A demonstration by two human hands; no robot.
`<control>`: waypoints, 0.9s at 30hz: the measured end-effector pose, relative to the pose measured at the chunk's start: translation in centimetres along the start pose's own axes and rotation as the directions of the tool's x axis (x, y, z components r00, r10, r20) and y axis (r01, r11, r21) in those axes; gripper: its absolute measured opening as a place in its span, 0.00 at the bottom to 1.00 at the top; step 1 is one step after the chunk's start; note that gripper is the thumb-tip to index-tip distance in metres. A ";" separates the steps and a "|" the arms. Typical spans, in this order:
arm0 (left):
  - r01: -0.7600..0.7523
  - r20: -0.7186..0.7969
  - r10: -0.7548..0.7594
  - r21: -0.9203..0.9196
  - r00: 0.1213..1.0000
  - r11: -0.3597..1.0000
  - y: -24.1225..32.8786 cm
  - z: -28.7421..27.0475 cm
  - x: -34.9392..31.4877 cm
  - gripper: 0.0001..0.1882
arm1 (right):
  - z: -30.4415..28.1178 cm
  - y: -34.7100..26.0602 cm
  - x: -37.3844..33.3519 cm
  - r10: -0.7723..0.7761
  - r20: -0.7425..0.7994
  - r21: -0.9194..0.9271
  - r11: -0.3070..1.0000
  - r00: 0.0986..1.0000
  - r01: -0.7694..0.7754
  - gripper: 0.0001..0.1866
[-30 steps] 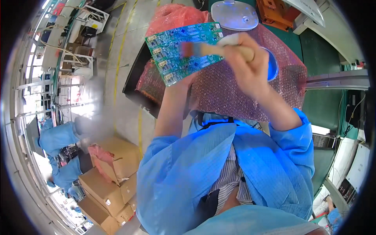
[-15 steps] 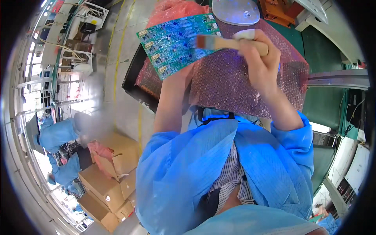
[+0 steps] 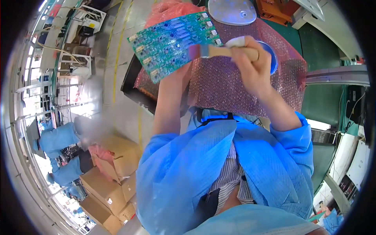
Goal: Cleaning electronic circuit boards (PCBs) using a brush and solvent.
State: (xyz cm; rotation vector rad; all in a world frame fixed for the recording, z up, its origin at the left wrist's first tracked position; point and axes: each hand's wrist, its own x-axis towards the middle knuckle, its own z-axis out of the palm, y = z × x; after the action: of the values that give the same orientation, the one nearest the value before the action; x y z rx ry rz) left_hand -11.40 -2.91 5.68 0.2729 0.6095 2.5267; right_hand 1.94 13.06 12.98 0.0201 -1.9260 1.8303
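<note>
One rectangular green circuit board (image 3: 168, 41), held up aslant partly over pinkish bubble wrap (image 3: 231, 86): four pale connectors (image 3: 146, 60) along the left edge, four whitish square parts (image 3: 213, 32) along the right, small components crowded between, bluish light glinting across the surface. Left hand (image 3: 183, 73) beneath the near edge, fingers hidden, so cannot tell whether clamped. Right hand (image 3: 253, 66) closed around a wooden-handled brush (image 3: 221, 51), reddish bristles (image 3: 194, 51) over the board, contact unclear.
</note>
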 end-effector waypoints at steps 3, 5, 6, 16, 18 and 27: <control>0.021 -0.078 -0.019 0.020 0.997 1.000 0.6 0.1 -0.4 0.20 | -1.8 2.1 1.5 0.060 -0.194 -0.017 0.998 0.979 -0.065 0.06; -0.037 -0.045 0.050 0.257 0.998 0.966 0.5 -0.3 -0.8 0.21 | -1.5 1.1 1.2 0.061 -0.159 0.021 0.998 0.985 -0.058 0.07; -0.094 0.006 0.104 0.475 0.995 0.875 0.4 -0.4 -0.9 0.22 | -1.4 0.6 1.0 0.060 -0.130 0.057 0.997 0.990 -0.053 0.07; 0.113 0.205 -0.096 -0.074 0.974 0.991 1.3 1.7 -0.9 0.25 | -2.2 2.0 3.3 -0.024 -0.102 0.010 1.000 0.995 0.025 0.07; 0.020 0.123 -0.082 0.441 0.989 0.897 1.1 1.8 -1.0 0.26 | -2.7 1.9 3.7 -0.007 -0.139 -0.006 1.000 0.990 0.006 0.07; 0.060 -0.088 -0.016 0.522 0.996 0.851 1.0 2.4 -1.5 0.31 | -2.5 2.1 4.7 0.006 -0.208 0.036 0.999 0.978 0.002 0.07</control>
State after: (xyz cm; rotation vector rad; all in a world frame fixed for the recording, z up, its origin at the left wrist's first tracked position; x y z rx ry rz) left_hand -9.80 -3.59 8.13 0.3467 1.3263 2.2930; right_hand -2.13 17.08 12.66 -0.1558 -1.7495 1.7911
